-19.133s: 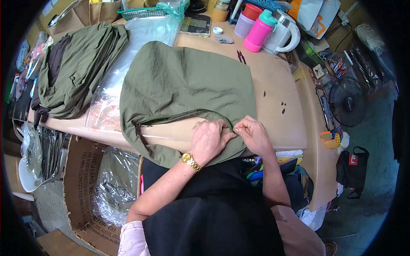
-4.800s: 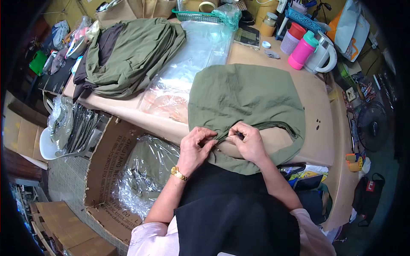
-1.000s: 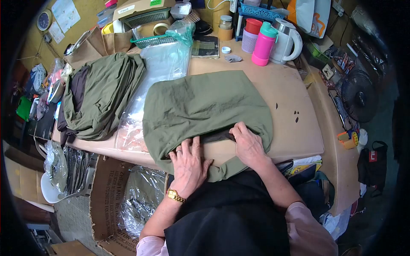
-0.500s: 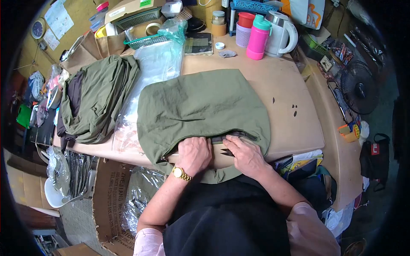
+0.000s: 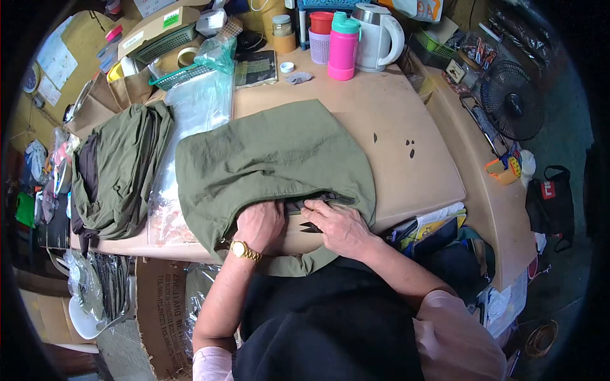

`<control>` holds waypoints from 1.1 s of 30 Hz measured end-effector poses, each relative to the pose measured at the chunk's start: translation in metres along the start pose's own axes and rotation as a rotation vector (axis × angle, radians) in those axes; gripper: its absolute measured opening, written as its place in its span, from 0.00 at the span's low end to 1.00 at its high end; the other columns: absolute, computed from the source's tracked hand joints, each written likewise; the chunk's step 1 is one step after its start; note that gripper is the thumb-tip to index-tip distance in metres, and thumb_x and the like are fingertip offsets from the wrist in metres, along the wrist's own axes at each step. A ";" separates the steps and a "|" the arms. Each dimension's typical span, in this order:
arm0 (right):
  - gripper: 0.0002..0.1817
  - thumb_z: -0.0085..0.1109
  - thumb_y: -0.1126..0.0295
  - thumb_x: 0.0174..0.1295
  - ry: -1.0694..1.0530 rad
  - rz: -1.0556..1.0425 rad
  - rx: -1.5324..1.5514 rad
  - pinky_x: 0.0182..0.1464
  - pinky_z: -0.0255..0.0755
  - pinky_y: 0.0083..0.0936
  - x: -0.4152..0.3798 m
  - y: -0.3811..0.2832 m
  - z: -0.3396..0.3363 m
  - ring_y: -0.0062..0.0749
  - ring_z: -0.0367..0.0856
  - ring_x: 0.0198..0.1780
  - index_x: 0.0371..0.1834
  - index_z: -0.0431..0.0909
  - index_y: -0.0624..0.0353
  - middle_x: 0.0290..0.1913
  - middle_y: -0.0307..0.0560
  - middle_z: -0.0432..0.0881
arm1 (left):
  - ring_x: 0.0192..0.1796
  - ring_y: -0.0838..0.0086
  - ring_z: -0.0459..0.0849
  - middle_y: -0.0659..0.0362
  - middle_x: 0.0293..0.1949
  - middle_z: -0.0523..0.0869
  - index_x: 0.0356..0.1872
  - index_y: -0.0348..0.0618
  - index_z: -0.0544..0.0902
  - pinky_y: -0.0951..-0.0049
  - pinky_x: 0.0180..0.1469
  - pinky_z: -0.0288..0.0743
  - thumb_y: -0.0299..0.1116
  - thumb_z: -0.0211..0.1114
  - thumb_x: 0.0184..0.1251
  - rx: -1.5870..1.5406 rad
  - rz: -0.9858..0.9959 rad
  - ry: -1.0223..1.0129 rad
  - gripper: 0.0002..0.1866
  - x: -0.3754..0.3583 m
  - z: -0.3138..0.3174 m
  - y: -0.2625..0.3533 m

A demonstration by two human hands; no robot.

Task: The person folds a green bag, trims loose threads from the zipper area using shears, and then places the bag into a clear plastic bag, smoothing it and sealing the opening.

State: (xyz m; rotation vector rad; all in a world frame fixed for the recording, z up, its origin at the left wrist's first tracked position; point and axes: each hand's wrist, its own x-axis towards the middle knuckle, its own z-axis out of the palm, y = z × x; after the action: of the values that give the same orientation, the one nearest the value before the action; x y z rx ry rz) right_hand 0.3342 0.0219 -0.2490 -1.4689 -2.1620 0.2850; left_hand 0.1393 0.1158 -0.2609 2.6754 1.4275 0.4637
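Note:
An olive green bag (image 5: 273, 146) lies on the tan table, its zipped opening toward me and its strap looping over the front edge. My left hand (image 5: 260, 223), with a gold watch on the wrist, reaches into the opening, and its fingers are hidden inside. My right hand (image 5: 337, 225) pinches the edge of the opening near the zipper. Small black-bladed snips (image 5: 309, 227) stick out from under the right hand; whether that hand holds them is unclear.
More olive green bags (image 5: 124, 168) are stacked at the left beside clear plastic sheets (image 5: 203, 105). A pink bottle (image 5: 343, 54) and a kettle (image 5: 376, 38) stand at the back. An open carton (image 5: 162, 305) sits below the front edge.
The view has shifted, so the table and bag appear further left. My left hand has gone slightly deeper into the opening. My right hand stays at the bag's edge.

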 end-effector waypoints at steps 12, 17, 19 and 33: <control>0.24 0.58 0.80 0.55 0.011 -0.013 0.022 0.48 0.81 0.41 0.001 0.000 -0.001 0.46 0.86 0.48 0.59 0.81 0.58 0.63 0.46 0.78 | 0.36 0.47 0.86 0.44 0.34 0.87 0.38 0.39 0.85 0.52 0.40 0.81 0.37 0.59 0.69 -0.075 -0.070 -0.120 0.12 0.011 -0.011 -0.002; 0.24 0.57 0.80 0.54 -0.016 0.005 0.012 0.48 0.82 0.40 0.002 -0.003 -0.005 0.45 0.86 0.49 0.57 0.81 0.57 0.62 0.45 0.78 | 0.52 0.47 0.84 0.41 0.50 0.86 0.49 0.38 0.84 0.53 0.56 0.77 0.33 0.56 0.67 -0.034 -0.003 -0.110 0.16 0.015 0.006 -0.017; 0.24 0.57 0.81 0.53 -0.037 0.002 0.025 0.49 0.82 0.40 0.003 -0.005 -0.006 0.45 0.86 0.50 0.57 0.81 0.56 0.62 0.44 0.78 | 0.55 0.49 0.83 0.43 0.52 0.85 0.51 0.39 0.84 0.54 0.59 0.75 0.33 0.56 0.66 0.077 0.086 -0.147 0.17 0.021 0.019 -0.027; 0.19 0.55 0.78 0.56 0.072 -0.241 -0.137 0.65 0.67 0.43 0.011 -0.002 0.005 0.50 0.78 0.58 0.52 0.79 0.68 0.57 0.56 0.81 | 0.58 0.51 0.81 0.47 0.54 0.83 0.53 0.41 0.82 0.54 0.63 0.71 0.37 0.59 0.63 0.016 0.152 0.047 0.20 0.013 -0.003 -0.031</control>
State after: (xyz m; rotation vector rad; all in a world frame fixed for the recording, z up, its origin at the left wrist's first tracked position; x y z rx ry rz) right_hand 0.3263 0.0317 -0.2494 -1.2509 -2.3086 -0.0013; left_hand 0.1208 0.1442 -0.2618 2.8162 1.2489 0.5313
